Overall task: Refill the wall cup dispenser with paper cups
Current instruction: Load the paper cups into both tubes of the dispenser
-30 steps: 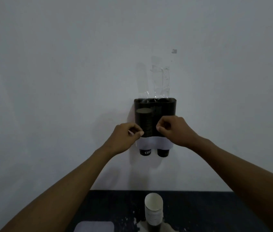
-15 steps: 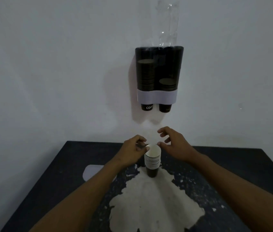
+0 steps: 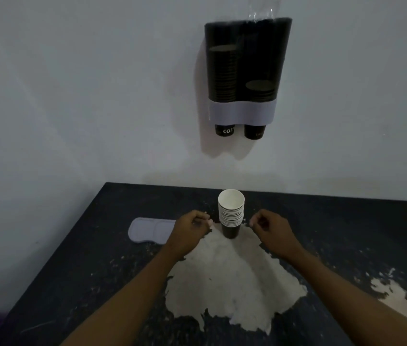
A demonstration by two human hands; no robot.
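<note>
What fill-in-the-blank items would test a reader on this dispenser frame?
1. The cup stack stands on the table between the two ____.
2. In the dispenser, the fuller column is the ____ one.
3. The lid lies to the ____ of the cup stack.
4. Neither the left hand nor the right hand touches the ____.

Answers: hands; left; left; stack

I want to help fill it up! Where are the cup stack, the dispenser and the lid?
cup stack [image 3: 231, 216]: head view, white rims.
dispenser [image 3: 242, 112]: head view, white band.
lid [image 3: 151, 229]: head view, flat top, on table.
</note>
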